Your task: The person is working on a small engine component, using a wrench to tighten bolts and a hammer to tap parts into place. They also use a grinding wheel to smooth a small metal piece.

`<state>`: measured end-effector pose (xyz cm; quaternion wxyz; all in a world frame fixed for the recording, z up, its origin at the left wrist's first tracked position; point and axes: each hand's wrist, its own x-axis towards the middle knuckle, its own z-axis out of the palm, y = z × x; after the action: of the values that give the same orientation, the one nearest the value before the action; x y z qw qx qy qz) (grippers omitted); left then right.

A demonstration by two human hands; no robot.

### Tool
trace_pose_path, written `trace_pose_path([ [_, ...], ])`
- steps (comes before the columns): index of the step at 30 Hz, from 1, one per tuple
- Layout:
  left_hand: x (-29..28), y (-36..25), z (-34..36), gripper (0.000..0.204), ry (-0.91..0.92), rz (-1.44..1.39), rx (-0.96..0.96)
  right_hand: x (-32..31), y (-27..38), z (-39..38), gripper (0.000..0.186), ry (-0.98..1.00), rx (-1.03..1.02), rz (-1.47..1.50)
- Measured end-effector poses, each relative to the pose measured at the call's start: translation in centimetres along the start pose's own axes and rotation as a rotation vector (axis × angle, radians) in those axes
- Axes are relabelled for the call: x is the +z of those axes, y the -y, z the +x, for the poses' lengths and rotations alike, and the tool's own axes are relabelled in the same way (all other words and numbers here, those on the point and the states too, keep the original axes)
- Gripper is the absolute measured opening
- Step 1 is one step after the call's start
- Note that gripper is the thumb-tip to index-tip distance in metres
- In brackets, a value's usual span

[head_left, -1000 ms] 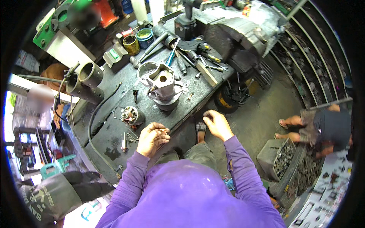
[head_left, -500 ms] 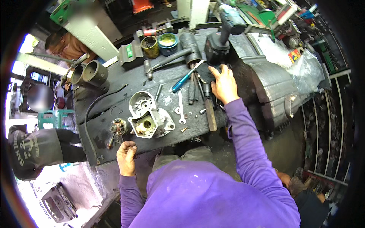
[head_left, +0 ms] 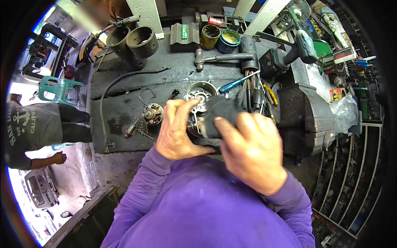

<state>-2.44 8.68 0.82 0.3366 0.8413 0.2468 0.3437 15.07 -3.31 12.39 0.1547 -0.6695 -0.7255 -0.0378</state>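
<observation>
A cast-metal housing (head_left: 201, 89) with a round opening lies at the front middle of the bench, partly covered. My left hand (head_left: 175, 134) grips its near left side, fingers on top and thumb stretched along the front. Over the housing's right part, my right hand (head_left: 252, 151) presses a dark rag-like cloth (head_left: 221, 111), its index finger extended on top; motion blurs it. Just left of my left hand sits a small round part with a copper-coloured rim (head_left: 153, 114). Beside that lies a small metal plunger-like piece (head_left: 132, 127).
A ball-peen hammer (head_left: 223, 57), a blue screwdriver (head_left: 237, 82) and several hand tools lie behind and right. A large vise (head_left: 308, 111) stands at right, a cordless drill (head_left: 304, 45) behind it. Metal cylinders (head_left: 142, 41) and a hose (head_left: 120, 78) occupy the left. A person (head_left: 37, 124) stands far left.
My right hand has brought the black cloth from the tools onto the housing. My left hand has moved right and taken hold of the housing. The view has shifted.
</observation>
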Motion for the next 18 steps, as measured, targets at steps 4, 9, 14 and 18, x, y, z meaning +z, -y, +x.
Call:
trace_pose_path([
  [4, 1.6, 1.8, 1.3, 0.082, -0.058, -0.089, 0.107, 2.5, 2.4, 1.3, 0.058, 0.141, 0.132, -0.207],
  [9, 2.3, 2.4, 1.6, 0.079, -0.064, -0.059, 0.148, 3.3, 3.6, 0.9, 0.055, 0.198, 0.271, -0.287],
  [14, 2.2, 2.1, 1.6, 0.08, -0.031, -0.061, 0.087, 1.5, 3.1, 2.5, 0.036, 0.324, 0.166, -0.199],
  [18, 2.1, 2.0, 1.6, 0.082, -0.026, -0.084, 0.062, 0.7, 1.5, 3.2, 0.029, 0.373, 0.384, 0.097],
])
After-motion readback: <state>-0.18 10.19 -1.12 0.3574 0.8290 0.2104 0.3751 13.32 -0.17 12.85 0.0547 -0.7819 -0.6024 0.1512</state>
